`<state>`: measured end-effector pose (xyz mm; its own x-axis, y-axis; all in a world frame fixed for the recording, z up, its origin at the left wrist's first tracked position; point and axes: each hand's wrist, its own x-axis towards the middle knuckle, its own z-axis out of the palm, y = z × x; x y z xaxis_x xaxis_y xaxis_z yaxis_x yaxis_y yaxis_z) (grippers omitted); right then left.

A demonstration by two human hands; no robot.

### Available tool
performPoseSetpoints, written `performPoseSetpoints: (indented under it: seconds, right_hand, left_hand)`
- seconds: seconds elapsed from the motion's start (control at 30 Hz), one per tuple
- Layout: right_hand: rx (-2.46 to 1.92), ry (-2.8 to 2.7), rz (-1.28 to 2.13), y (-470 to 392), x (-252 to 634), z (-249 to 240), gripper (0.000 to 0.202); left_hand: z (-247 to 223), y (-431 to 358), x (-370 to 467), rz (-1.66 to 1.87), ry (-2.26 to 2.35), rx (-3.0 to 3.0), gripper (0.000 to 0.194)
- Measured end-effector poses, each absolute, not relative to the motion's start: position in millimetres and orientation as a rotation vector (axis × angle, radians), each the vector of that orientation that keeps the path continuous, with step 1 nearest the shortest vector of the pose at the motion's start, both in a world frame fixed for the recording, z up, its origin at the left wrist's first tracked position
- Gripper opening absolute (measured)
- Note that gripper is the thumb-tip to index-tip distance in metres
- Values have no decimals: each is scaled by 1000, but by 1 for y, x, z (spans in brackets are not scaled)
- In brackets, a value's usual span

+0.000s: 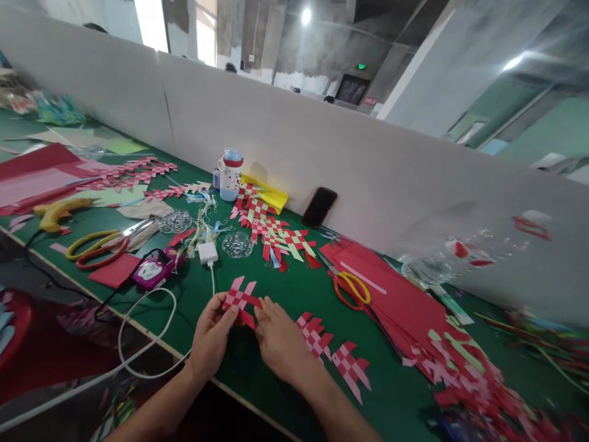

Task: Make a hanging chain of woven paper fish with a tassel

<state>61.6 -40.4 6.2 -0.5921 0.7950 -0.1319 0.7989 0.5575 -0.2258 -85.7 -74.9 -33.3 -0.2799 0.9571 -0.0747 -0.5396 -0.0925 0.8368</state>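
Counts, by position from the grip. At grip: hands, 2 (left hand (209, 334), right hand (280, 337)); woven paper piece (237, 296), 1. Just right: woven paper fish (350, 367), 2. Left: purple device (154, 270), 1; glue gun (57, 212), 1. Scissors, 2: yellow-and-red pair (103, 248) left, second pair (352, 288) right and beyond. Beyond: bead trays (238, 244), 2; white plug (208, 252), 1; mug (230, 178), 1; phone (319, 207), 1. Overlapping woven heap (271, 228) beyond: uncountable.

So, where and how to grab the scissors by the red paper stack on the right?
By the red and yellow handle loops, probably from the near side with the right hand, the nearer one. The scissors lie with blades pointing away from the person and loops toward the near side, so this approach should keep fingers clear of the blades.
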Motion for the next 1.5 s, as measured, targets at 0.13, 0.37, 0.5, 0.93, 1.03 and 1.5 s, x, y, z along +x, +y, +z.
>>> performPoseSetpoints:
  seconds: [0.13, 0.37, 0.5, 0.93, 1.03, 1.5]
  right_hand:
    - [1348, 2820, -427, 5, 53, 17, 49]
    - [1343, 2753, -493, 16, 27, 9, 57]
    - [1284, 2728, -555, -63, 61, 4, 61]
    - [2080, 2368, 113, -226, 271, -39, 64]
    - [2381, 2217, 185, -227, 295, -49, 62]
    - [2502, 2512, -1, -178, 238, -20, 43]
  left_hand:
    - [-31, -74, -87, 1728, 895, 514, 24]
    - [-26, -72, -88, 1753, 874, 550, 22]
    - [-26, -73, -90, 1713, 887, 541, 23]
    - [-28, -79, -90, 1524, 1079, 772, 25]
    - [-27, -80, -88, 1500, 1110, 791, 26]
    - [-31, -72, -90, 1107, 1406, 1447, 44]
